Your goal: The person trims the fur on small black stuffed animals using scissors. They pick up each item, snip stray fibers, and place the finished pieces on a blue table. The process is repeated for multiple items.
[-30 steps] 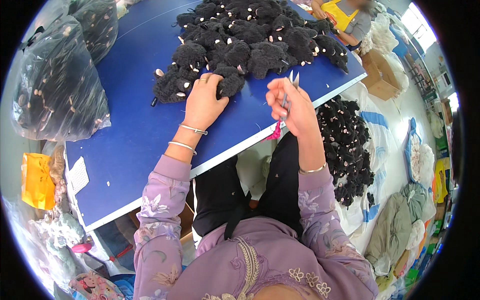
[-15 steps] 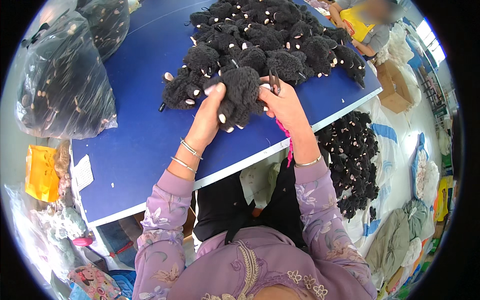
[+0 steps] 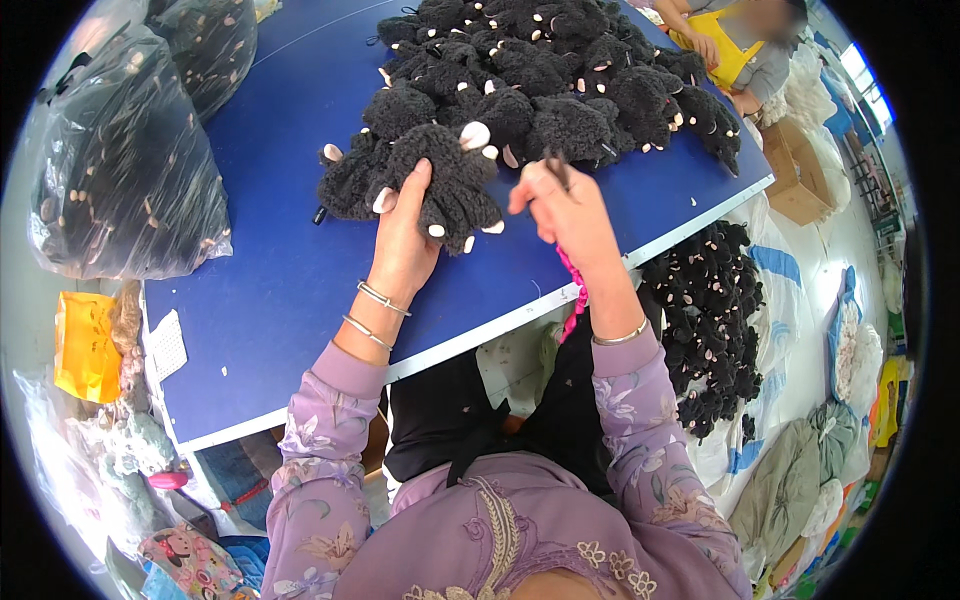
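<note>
My left hand (image 3: 403, 235) grips a black fluffy plush toy (image 3: 445, 180) with pale pink ears and small pale paws, its thumb pressed over the front. The toy is held just above the blue table (image 3: 290, 330). To its right, apart from it, my right hand (image 3: 572, 215) is curled round dark thread snips (image 3: 558, 170), partly hidden and blurred. A bright pink braided cord (image 3: 573, 300) hangs below that hand. Right behind the held toy lies another black plush toy (image 3: 345, 185), at the front of a large pile of similar toys (image 3: 530, 70).
Clear plastic bags (image 3: 130, 160) of black toys stand at the table's left. More toys (image 3: 715, 320) lie on white sacking below its right edge. A cardboard box (image 3: 795, 170) sits at the right. Across the table is a person in a yellow apron (image 3: 728, 45).
My right hand has come off the toy and moved slightly right and down with the snips. In my left hand the toy has turned, so its ears now show upward.
</note>
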The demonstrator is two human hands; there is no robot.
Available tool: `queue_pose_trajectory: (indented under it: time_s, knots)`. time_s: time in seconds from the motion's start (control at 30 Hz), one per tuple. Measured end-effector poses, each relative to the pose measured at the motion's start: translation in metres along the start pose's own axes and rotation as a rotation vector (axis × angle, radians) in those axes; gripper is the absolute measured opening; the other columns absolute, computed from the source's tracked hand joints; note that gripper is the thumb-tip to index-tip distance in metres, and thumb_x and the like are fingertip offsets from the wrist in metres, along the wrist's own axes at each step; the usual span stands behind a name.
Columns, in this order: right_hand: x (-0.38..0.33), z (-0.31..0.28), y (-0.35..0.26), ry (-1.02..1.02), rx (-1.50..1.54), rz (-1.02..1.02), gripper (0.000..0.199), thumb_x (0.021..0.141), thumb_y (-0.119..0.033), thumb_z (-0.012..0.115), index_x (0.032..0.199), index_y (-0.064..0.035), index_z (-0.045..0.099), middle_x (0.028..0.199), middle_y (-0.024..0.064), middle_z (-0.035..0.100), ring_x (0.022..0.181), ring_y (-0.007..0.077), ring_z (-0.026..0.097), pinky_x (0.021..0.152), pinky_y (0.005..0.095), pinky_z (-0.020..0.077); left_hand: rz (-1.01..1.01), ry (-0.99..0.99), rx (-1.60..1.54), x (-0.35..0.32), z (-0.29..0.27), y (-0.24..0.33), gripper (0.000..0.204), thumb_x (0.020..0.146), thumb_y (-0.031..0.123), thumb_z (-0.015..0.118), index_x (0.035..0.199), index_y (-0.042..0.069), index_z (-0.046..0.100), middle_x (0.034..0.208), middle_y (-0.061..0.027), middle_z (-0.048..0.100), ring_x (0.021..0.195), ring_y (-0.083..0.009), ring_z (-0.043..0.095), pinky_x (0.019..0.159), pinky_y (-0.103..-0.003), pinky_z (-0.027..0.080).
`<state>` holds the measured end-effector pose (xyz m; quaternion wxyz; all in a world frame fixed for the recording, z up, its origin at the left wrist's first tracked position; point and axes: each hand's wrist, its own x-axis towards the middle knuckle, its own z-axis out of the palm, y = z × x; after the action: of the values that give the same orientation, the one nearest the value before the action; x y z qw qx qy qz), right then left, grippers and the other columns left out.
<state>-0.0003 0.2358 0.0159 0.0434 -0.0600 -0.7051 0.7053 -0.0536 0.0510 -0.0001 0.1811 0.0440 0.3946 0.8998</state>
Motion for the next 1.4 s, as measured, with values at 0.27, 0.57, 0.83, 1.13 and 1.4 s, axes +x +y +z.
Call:
queue_pose_trajectory:
  time_s: [0.27, 0.57, 0.83, 1.13, 1.4]
  knots:
    - [-0.008, 0.029, 0.004, 0.036, -0.096, -0.171, 0.022, 0.082, -0.014, 0.072, 0.09, -0.0031, 0.054, 0.074, -0.0034, 0.051, 0.066, 0.0029, 0.044, 0.057, 0.0201, 0.0389, 0.005, -0.079, 0.21, -0.002, 0.0, 0.0, 0.035, 0.094, 0.021, 0.056, 0.124, 0.004, 0.052, 0.116, -0.0094, 0.062, 0.101, -0.0194, 0.063, 0.081, -0.033, 0.056]
    - [-0.011, 0.026, 0.007, 0.214, -0.171, -0.434, 0.017, 0.08, -0.005, 0.072, 0.087, -0.0028, 0.057, 0.069, -0.0031, 0.055, 0.058, 0.0016, 0.047, 0.05, 0.0202, 0.0387, -0.035, -0.02, 0.266, 0.002, 0.001, -0.003, 0.024, 0.093, 0.024, 0.056, 0.109, 0.006, 0.056, 0.086, -0.0063, 0.067, 0.062, -0.0118, 0.061, 0.046, -0.022, 0.043]
    - [-0.057, -0.112, -0.087, 0.304, 0.979, -0.945, 0.035, 0.087, -0.034, 0.053, 0.097, -0.0011, 0.058, 0.072, 0.003, 0.051, 0.042, 0.0089, 0.029, 0.04, 0.0226, 0.0254, 0.084, 0.102, 0.164, 0.007, -0.006, 0.013, 0.02, 0.096, 0.029, 0.051, 0.089, 0.01, 0.054, 0.075, -0.0046, 0.061, 0.058, -0.0094, 0.05, 0.053, -0.022, 0.038]
    - [-0.011, -0.029, -0.023, 0.092, -0.023, -0.054, 0.02, 0.091, -0.022, 0.059, 0.093, -0.0023, 0.062, 0.069, -0.0002, 0.056, 0.055, 0.0049, 0.046, 0.048, 0.0207, 0.0356, 0.621, 0.38, 0.904, 0.016, -0.046, 0.061, 0.012, 0.09, 0.011, 0.061, 0.095, 0.0, 0.062, 0.083, -0.0033, 0.063, 0.078, -0.0087, 0.057, 0.073, -0.022, 0.047]
    - [-0.001, -0.001, -0.003, -0.065, -0.19, -0.007, 0.018, 0.089, -0.021, 0.063, 0.09, -0.0034, 0.061, 0.071, -0.0019, 0.057, 0.061, 0.0042, 0.047, 0.055, 0.0226, 0.0376, 0.475, 0.173, 1.5, 0.01, -0.05, 0.053, 0.036, 0.074, 0.007, 0.064, 0.109, 0.001, 0.057, 0.109, -0.0135, 0.06, 0.1, -0.029, 0.06, 0.091, -0.034, 0.046]
